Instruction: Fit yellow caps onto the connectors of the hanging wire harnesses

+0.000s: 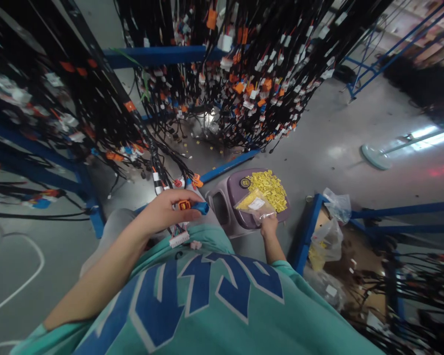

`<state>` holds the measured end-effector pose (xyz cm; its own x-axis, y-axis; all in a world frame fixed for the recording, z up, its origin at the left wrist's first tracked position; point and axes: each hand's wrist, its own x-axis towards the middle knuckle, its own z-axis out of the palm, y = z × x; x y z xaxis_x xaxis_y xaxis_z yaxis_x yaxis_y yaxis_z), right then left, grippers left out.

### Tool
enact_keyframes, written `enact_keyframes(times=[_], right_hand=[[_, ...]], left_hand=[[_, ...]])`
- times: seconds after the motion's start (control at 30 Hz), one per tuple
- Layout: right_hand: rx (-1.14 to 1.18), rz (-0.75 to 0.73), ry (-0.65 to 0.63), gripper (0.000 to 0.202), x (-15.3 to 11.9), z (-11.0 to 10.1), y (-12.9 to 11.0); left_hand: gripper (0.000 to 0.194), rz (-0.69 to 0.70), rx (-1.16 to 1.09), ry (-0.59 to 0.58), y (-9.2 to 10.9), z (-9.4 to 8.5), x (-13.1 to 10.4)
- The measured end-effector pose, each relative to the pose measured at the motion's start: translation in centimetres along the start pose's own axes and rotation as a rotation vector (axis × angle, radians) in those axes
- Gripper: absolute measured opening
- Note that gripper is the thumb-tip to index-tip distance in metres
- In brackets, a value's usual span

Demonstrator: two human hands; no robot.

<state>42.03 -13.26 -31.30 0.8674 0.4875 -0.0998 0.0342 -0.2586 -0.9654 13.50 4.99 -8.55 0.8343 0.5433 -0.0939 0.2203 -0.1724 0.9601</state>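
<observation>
Blue connector (200, 208) — pinched in left fingers (187, 195), end jutting out

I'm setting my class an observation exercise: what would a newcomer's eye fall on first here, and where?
Probably the bright yellow pieces heaped on a purple-topped stool right of centre, where the right grip holds a clear bag. Next, the dense curtain of dark cables and connectors hanging across the top. Then the blue connector held in the left grip, just left of centre.
</observation>
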Motion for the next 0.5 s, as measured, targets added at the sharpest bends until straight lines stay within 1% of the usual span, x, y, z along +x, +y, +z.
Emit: enact_keyframes(times=[0.1,0.2,0.27,0.33,0.4,0.43,0.5], right_hand=[[0.059,0.078,0.062,0.019,-0.6,-0.7,-0.5],[0.100,0.142,0.032,0.018,-1.5,-2.3,-1.7],[0.127,0.173,-0.010,0.015,-2.0,-3.8,-3.2],[0.159,0.189,-0.054,0.012,-2.3,-5.2,-5.2],[0.197,0.189,-0.096,0.011,-2.3,-5.9,-7.8],[0.217,0.183,-0.117,0.014,-2.4,-5.9,-9.3],[0.279,0.160,-0.182,0.020,-2.6,-5.2,-12.2]], left_hand=[[0.025,-0.014,-0.011,0.000,0.0,0.0,0.0],[0.024,-0.015,-0.018,-0.016,0.0,0.0,0.0],[0.023,-0.006,-0.016,-0.013,-0.1,-0.1,0.0],[0.024,-0.005,-0.009,-0.001,-0.2,0.0,0.1],[0.024,-0.019,-0.008,0.000,-0.2,0.1,0.2],[0.024,-0.028,-0.010,-0.003,-0.2,0.1,0.3],[0.023,-0.035,-0.018,-0.010,-0.1,0.3,0.5]])
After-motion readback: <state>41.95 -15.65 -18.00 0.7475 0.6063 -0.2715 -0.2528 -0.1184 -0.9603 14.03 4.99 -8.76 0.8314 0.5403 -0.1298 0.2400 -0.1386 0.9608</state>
